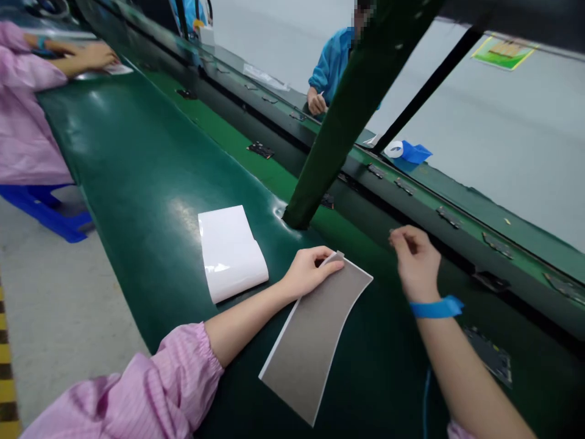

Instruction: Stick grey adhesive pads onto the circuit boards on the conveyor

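My left hand (313,270) grips the upper end of a grey-brown sheet with white edges (320,329), thumb on top and fingers behind it. The sheet slants down over the green table. My right hand (417,256) is raised to the right of the sheet, thumb and fingertips pinched together; whatever may be between them is too small to name. A blue band (436,307) circles my right wrist. Left of the sheet, a glossy white sheet (231,253) with a curled edge lies on the table.
A green post (338,128) rises from the table (137,171) ahead. Behind it run lanes with several dark circuit boards (260,150). One board (489,356) lies beside my right forearm. A person in pink (27,110) works at far left, another in blue (331,67) across.
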`<state>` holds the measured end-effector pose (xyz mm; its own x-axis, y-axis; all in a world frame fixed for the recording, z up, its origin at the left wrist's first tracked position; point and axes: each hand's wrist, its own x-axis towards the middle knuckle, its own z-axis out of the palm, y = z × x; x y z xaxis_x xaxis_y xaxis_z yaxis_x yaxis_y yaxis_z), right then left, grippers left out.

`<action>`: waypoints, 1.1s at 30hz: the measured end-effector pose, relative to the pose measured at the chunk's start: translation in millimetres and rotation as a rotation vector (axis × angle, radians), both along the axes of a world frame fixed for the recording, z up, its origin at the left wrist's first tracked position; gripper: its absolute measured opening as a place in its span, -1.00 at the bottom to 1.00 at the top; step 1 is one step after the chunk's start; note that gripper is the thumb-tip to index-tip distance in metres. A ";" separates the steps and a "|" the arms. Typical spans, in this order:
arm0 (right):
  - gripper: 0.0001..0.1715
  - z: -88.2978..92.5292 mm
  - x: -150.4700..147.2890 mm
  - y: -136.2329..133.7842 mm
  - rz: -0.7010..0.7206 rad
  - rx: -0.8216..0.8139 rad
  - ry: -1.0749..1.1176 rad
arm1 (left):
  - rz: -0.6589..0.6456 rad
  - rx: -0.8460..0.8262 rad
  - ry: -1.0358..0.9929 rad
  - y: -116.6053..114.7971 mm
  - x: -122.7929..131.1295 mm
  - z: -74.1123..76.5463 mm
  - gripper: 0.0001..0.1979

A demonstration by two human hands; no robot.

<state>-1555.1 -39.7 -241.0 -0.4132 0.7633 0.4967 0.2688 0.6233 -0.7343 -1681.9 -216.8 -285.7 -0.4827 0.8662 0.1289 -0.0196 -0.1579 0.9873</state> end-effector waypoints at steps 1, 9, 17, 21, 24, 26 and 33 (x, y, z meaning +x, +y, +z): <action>-0.55 9.2 -8.8 12.5 0.058 0.048 -0.093 | -0.008 -0.002 -0.001 0.0 0.0 0.7 -0.80; -0.83 26.9 -110.9 81.6 0.353 0.157 -0.770 | -0.023 -0.063 -0.016 -1.0 1.3 4.2 -0.84; -0.93 2.9 -151.4 117.5 0.418 0.030 -0.907 | -0.051 -0.086 0.048 -2.9 0.6 7.7 -0.86; -0.69 3.8 -145.5 121.4 0.504 0.016 -1.002 | -0.054 -0.098 0.076 -3.9 0.8 9.0 -0.85; -0.74 8.0 -140.5 118.4 0.542 0.028 -1.035 | -0.048 -0.104 0.096 -4.0 1.0 8.6 -0.85; -0.76 9.5 -138.0 116.8 0.553 0.040 -1.053 | -0.040 -0.103 0.100 -3.9 1.2 8.2 -0.86; -0.79 1.2 -129.9 120.2 0.517 0.064 -1.071 | -0.043 -0.116 0.107 -4.1 0.7 9.0 -0.86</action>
<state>-1685.0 80.5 -239.8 -0.8923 0.3708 -0.2574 0.4327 0.8652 -0.2534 -1681.2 -220.9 -276.7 -0.4336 0.8979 0.0754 0.0824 -0.0438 0.9956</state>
